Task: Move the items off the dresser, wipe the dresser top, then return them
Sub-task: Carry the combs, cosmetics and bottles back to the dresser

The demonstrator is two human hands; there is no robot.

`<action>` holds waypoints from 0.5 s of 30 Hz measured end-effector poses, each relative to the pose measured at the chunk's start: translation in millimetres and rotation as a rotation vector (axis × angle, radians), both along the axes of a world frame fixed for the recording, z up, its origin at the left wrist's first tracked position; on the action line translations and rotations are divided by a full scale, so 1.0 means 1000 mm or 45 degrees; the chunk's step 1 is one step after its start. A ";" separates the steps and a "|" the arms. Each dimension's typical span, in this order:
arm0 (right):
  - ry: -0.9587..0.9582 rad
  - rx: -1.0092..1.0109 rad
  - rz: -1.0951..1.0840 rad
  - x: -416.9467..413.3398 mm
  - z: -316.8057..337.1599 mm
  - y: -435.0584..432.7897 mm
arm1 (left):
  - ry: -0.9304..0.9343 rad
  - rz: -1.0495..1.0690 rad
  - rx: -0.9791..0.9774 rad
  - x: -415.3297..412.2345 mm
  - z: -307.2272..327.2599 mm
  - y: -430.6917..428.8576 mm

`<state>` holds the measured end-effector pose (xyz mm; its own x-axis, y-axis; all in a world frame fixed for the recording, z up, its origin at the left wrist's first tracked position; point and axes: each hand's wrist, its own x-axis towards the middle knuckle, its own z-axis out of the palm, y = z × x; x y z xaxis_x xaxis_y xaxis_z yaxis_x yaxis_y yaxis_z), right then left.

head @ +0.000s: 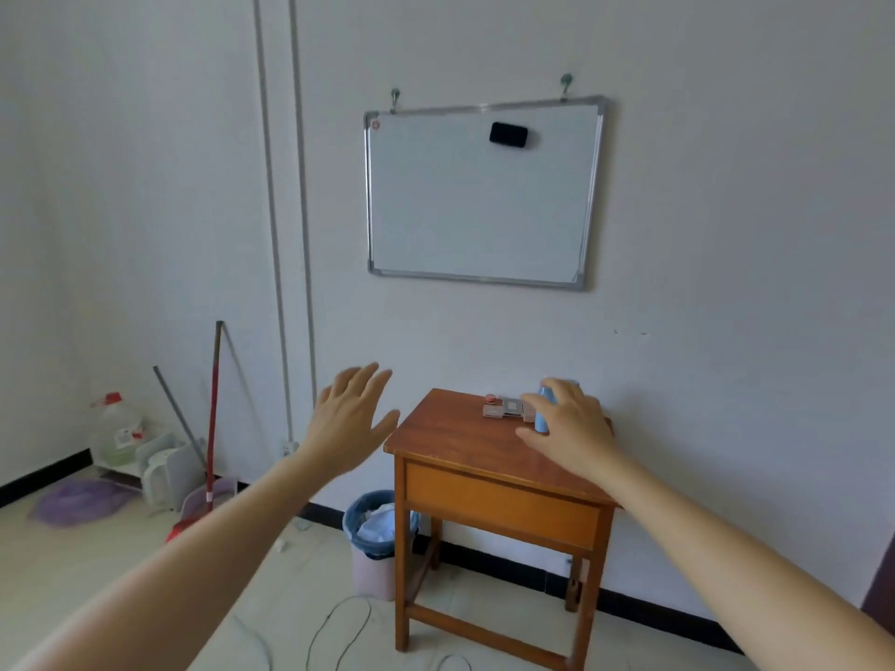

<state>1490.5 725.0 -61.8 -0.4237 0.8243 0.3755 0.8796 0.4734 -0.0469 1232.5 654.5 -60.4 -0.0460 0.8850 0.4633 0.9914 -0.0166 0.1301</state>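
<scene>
A small brown wooden dresser (450, 443) with one drawer stands against the white wall. On its top at the back sit a light blue bottle (543, 410), a flat grey and pink box (503, 408) and a tiny red-topped item (491, 396). Both my arms reach forward. My left hand (351, 418) hovers with spread fingers left of the dresser, holding nothing. My right hand (569, 431) hangs in front of the bottle with relaxed fingers and hides part of it. I cannot tell whether it touches the bottle.
A whiteboard (484, 196) with a black eraser (508, 135) hangs above the dresser. A lined pink waste bin (375, 540) stands at its left leg. A red-handled broom (212, 428), a dustpan, a water jug (118, 428) and a purple basin (82, 501) sit in the left corner. Cables lie on the floor.
</scene>
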 end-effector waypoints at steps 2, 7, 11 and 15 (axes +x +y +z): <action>0.055 -0.003 0.006 -0.007 0.002 0.038 | -0.025 0.008 0.021 -0.004 0.000 0.033; 0.110 -0.131 0.051 -0.040 -0.026 0.116 | -0.162 0.078 -0.036 -0.033 -0.034 0.099; -0.081 -0.246 0.111 -0.077 -0.069 0.167 | -0.245 0.142 -0.126 -0.072 -0.075 0.150; -0.086 -0.374 0.073 -0.113 -0.101 0.218 | -0.295 0.167 -0.192 -0.116 -0.107 0.215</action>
